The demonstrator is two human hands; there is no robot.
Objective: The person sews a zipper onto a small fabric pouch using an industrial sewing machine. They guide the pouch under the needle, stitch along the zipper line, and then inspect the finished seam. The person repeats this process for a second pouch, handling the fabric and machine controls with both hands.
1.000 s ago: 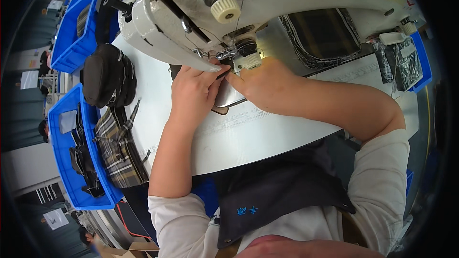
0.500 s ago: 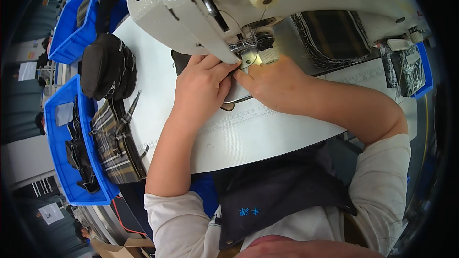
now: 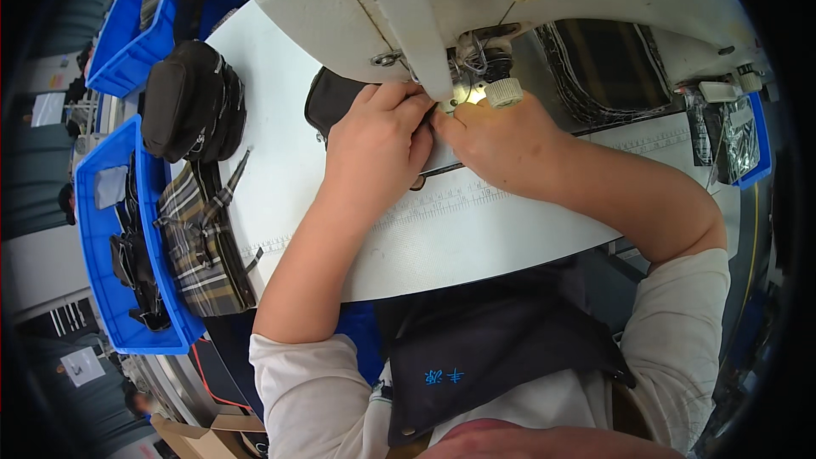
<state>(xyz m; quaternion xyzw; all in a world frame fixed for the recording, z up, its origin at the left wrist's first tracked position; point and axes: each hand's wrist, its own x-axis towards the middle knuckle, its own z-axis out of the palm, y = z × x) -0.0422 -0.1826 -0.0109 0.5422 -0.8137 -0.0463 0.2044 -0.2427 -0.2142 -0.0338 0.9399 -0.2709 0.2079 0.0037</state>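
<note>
A white industrial sewing machine [image 3: 340,8] fills the top, its needle area lit. A dark brown fabric piece [image 3: 327,98] with a zip edge lies under its head. My left hand [image 3: 378,140] is closed on this piece just left of the needle, thumb and fingers pressing at its edge. My right hand [image 3: 501,149] is curled to the right of the needle, fingertips at the same piece's edge, close to my left thumb. The exact contact is partly hidden by fingers and machine. Behind my right hand, a stack of dark plaid pieces [image 3: 603,59] lies on the machine bed.
The white table [image 3: 442,246] has rulers along it. At left are stacked dark pouches [image 3: 178,102], plaid fabric [image 3: 200,263] and blue bins [image 3: 102,276]. A small blue tray [image 3: 756,170] with wrapped items is at right. Co-workers are partly visible at far left.
The view has shifted, so hands and machine head sit further right and higher. More of the dark piece shows behind my left hand. Both hands keep their hold near the needle.
</note>
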